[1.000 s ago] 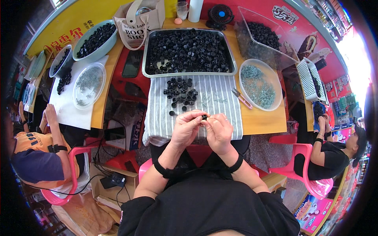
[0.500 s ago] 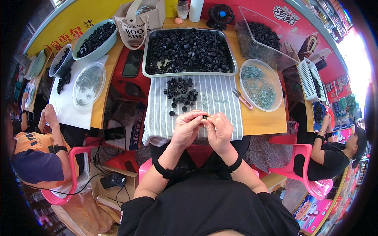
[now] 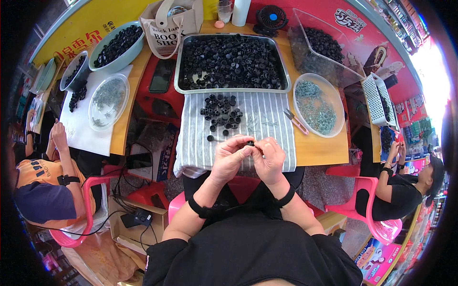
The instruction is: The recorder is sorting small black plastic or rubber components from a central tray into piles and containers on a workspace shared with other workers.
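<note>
Yellow [image 3: 114, 14] and red panels [image 3: 377, 33] back a workroom of wooden tables [image 3: 324, 155]. Far left of the metal tray [image 3: 234, 90], a co-worker in orange and navy [image 3: 47, 176] sits near a pale green bowl [image 3: 126, 58] heaped with black pieces [image 3: 119, 45]; a canvas bag [image 3: 164, 33] stands just beside the tray's left side. Before the tray, on a striped cloth [image 3: 210, 152], lies a cluster of black caps [image 3: 223, 114]. Nearer me, my left hand [image 3: 228, 159] pinches one small cap [image 3: 250, 143] between thumb and forefinger, and my right hand [image 3: 270, 159] pinches it from the other side. By my reckoning much remains: this single piece is in hand while the tray looks well filled, though I cannot tell finished caps from unfinished. Right of the tray lie a pink-handled tool [image 3: 296, 121] and a round tub [image 3: 294, 100] of metal pieces [image 3: 317, 117]; farther right sits a co-worker in black [image 3: 400, 190].
</note>
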The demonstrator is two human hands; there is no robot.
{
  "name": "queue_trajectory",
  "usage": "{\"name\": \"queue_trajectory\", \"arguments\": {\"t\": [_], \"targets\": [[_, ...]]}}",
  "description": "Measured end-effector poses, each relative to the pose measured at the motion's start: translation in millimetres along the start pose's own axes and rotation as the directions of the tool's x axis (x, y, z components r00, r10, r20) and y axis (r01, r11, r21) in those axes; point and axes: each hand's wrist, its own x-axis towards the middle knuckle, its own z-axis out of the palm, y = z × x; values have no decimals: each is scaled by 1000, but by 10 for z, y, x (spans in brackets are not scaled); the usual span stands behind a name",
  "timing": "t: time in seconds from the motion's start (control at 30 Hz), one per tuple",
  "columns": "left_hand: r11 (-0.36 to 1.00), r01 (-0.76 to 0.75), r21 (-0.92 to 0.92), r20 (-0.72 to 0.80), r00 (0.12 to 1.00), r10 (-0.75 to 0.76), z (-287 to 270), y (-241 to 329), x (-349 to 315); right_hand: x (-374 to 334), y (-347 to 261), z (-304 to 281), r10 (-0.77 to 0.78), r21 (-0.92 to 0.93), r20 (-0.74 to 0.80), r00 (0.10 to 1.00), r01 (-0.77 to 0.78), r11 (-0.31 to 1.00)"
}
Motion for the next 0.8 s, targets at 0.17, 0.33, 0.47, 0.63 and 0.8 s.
{"name": "queue_trajectory", "arguments": {"t": [0.17, 0.33, 0.47, 0.63, 0.8], "targets": [[1000, 15, 20, 0, 1000, -16, -30, -28, 20, -37, 28, 14, 75, 9, 9, 997, -75, 997], [999, 17, 42, 11, 1000, -18, 54, -18, 65, 65, 28, -63, 90, -44, 48, 995, -88, 995], [999, 27, 17, 11, 1000, -27, 67, 15, 59, 93, -83, -126, -4, -225, 123, 992, 32, 974], [990, 97, 104, 157, 981, -112, 69, 45, 32, 68, -127, -344, -7, -207, 201, 980, 49, 977], [935, -8, 353, 137, 990, -44, 142, 218, -141, 635, 117, -806, 275, -79, 159, 948, -265, 961]]}}
